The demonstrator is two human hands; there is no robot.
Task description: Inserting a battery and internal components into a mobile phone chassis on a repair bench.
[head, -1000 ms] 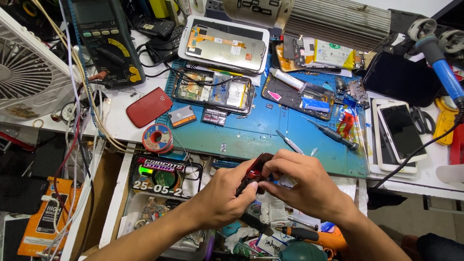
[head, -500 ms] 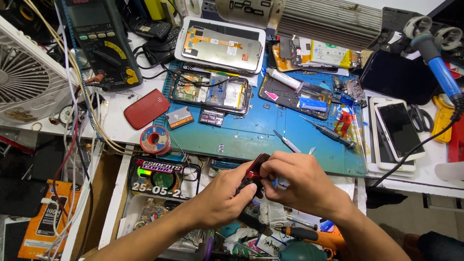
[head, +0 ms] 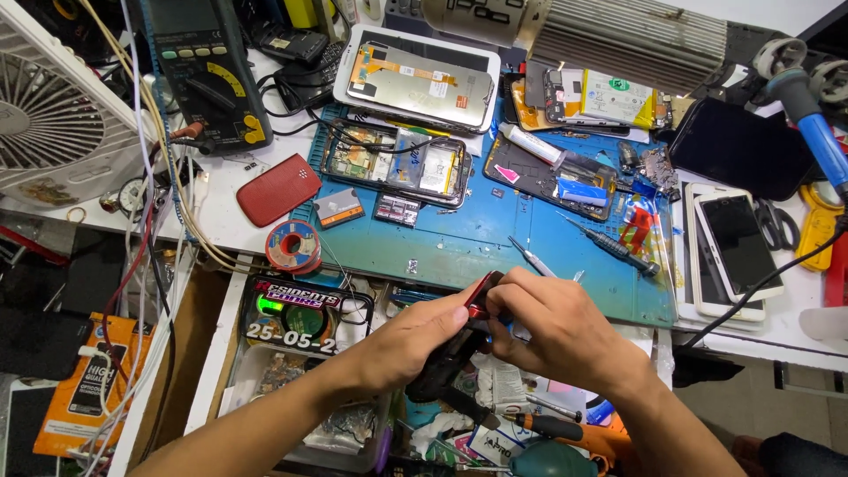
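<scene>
White and crowded, the desk (head: pixel 221 225) carries a blue work mat (head: pixel 495 238) as its centre, and everything else can be placed from that mat. Just off the mat's near edge, over an open drawer (head: pixel 291 389) full of small parts, both hands meet on a small red-and-black phone (head: pixel 459 340). The left hand (head: pixel 411 340) is closed around the phone's dark lower body, thumb along its side. The right hand (head: pixel 556 331) is curled over the phone's upper end, fingertips pinching at the red edge; what exactly they press on is hidden by the fingers.

On the mat itself lie an opened phone (head: pixel 393 163) with its insides showing, a dark phone frame (head: pixel 548 177) with a white tube (head: pixel 530 143) across it, a small screwdriver (head: pixel 609 243) and tweezers (head: pixel 532 258) near the right hand. At the mat's left edge sit a red phone back cover (head: pixel 278 188) and a spool of solder wire (head: pixel 293 246). Beyond the mat's far edge rests a white-framed display panel (head: pixel 415 75) face down, and farther back a ribbed grey metal unit (head: pixel 632 40). Left of the mat stand a dark multimeter (head: pixel 208 75) and a white fan (head: pixel 49 115), with cables (head: pixel 163 247) trailing down past the desk edge. Right of the mat lie a white phone (head: pixel 729 247), a black screen (head: pixel 738 146) and a blue-handled tool (head: pixel 817 124).

Below the hands, the drawer holds screwdrivers (head: pixel 552 427) and scraps of paper.
</scene>
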